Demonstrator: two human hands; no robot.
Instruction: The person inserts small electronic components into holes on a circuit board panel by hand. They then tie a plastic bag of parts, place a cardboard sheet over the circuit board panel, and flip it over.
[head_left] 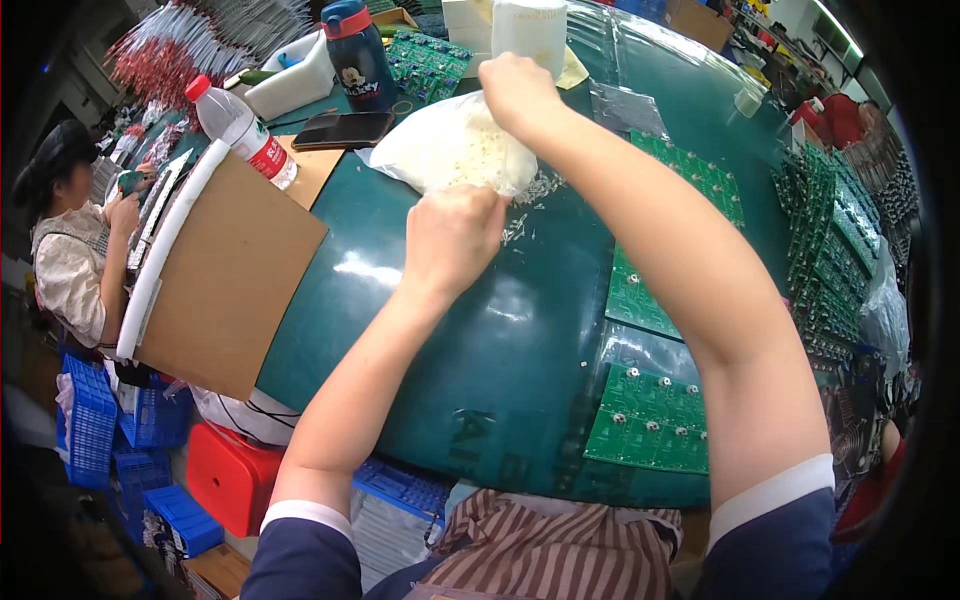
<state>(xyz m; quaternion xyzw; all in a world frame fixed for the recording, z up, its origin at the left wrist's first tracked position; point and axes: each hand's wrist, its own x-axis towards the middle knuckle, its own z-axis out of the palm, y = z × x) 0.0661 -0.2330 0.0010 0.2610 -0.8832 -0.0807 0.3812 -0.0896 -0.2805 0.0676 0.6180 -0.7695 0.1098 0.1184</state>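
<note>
Left hand (452, 235) closed in a fist on the near edge of a clear plastic bag (450, 148) of small white parts. Right hand (517, 90) pinches the bag's far top corner, fingers shut. Bag lies between both hands on the green table (470, 340). Loose parts (525, 205) scattered just beside it; black phone (342, 130) behind; green circuit boards (650, 420) to the right.

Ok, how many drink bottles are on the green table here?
2. A clear plastic bottle with a red cap lies tilted by the cardboard sheet; a dark blue bottle stands upright behind the black phone. Others may be hidden.
</note>
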